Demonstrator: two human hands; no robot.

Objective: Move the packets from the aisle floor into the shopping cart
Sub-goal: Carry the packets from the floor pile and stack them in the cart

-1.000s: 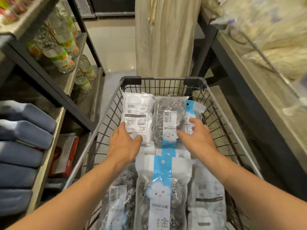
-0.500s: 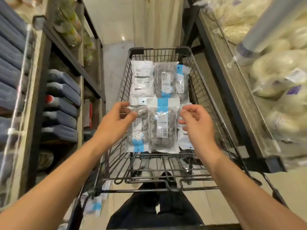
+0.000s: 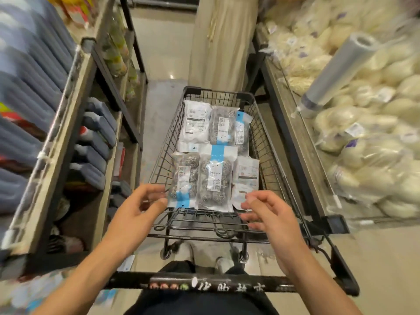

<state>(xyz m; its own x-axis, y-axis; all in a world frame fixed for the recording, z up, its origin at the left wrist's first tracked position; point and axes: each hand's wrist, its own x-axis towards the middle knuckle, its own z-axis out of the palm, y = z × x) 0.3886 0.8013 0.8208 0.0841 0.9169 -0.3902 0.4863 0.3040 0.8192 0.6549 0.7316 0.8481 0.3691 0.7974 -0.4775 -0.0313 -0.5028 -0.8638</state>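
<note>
Packets (image 3: 214, 178) of steel scouring balls lie flat in the basket of the shopping cart (image 3: 268, 142), six in two rows of three: far row has a white-backed one at left, a clear one showing the coils in the middle, a blue-striped one tilted against the right wire wall; near row has a clear packet with its blue header pointing toward the handle at left, a larger blue-topped one in the middle overlapping its neighbours, a white-backed one at right. Left hand (image 3: 136, 214) hovers at the near left corner of the basket, fingers loosely curled, holding nothing; its fingertips are just beside the corner of the near left packet, contact cannot be told. Right hand (image 3: 270, 214) hovers over the near right edge, fingers relaxed and half bent, empty, close to the white-backed packet. Cart handle (image 3: 204, 285) runs across the bottom of the view with printed characters on it, below both forearms. Shelf (image 3: 75, 137) on the left carries dark blue jugs and green-labelled jars; counter (image 3: 302, 142) on the right is piled with bagged pale noodles, a roll of clear plastic bags (image 3: 338, 69) slanting above them
</note>
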